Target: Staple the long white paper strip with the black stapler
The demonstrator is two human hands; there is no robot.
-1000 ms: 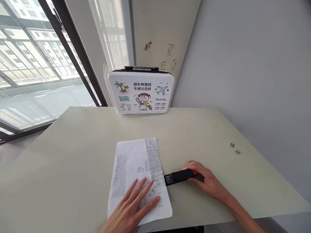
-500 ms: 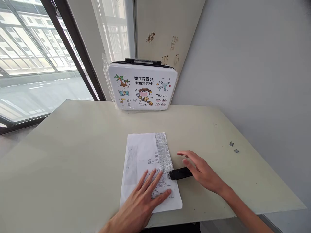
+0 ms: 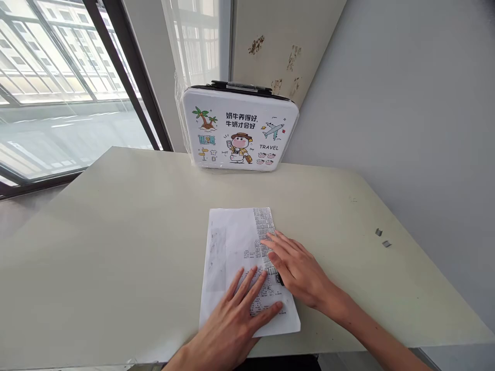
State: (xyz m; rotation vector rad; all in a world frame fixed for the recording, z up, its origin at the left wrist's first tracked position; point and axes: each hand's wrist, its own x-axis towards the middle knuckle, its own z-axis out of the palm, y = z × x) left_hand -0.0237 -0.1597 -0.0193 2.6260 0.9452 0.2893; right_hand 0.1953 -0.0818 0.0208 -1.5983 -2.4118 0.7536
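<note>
A white printed sheet of paper (image 3: 230, 238) lies on the table in front of me. Down its right side runs a dense strip of metal staples (image 3: 263, 221). My left hand (image 3: 234, 317) lies flat and open on the sheet's lower part, fingers spread. My right hand (image 3: 299, 270) rests with stretched fingers on the sheet's right edge, fingertips on the staple strip. It covers the black stapler (image 3: 279, 280), of which only a small dark tip shows under the palm.
The pale table (image 3: 116, 232) ends near my body and at the right. A white cartoon-printed case (image 3: 240, 129) stands upright at the far edge against the wall. Two loose staple pieces (image 3: 381, 238) lie at the right. A big window is to the left.
My right hand let go of the stapler's rear, lifted, and moved left onto the stapler's head and the staple strip. The view shifted, so the paper sits further right. My left hand stayed flat.
</note>
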